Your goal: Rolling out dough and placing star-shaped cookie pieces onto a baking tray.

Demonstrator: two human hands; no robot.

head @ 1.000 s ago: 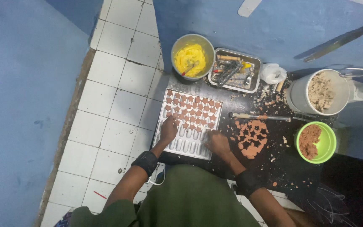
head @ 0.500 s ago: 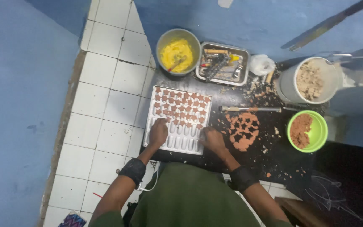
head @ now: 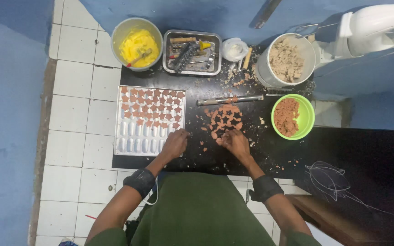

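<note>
A metal baking tray (head: 135, 146) lies on a black mat; its far rows hold several small brown star-shaped dough pieces (head: 151, 104), its near rows are bare. My left hand (head: 175, 143) rests at the tray's near right corner, fingers curled, and I cannot tell whether it holds a piece. My right hand (head: 235, 140) is on the mat at the near edge of a pile of cut dough pieces (head: 224, 119), fingers curled down onto them.
A metal rod (head: 230, 99) lies beyond the pile. A green bowl of brown crumbs (head: 308, 119) is at right, a white bucket of dough (head: 270, 75) behind it, a yellow-batter bowl (head: 119, 32) and a tool tray (head: 192, 69) at the back. White tiles lie left.
My left hand has moved off the tray's middle to its near right corner. My right hand stays at the dough pile. The camera view has shifted.
</note>
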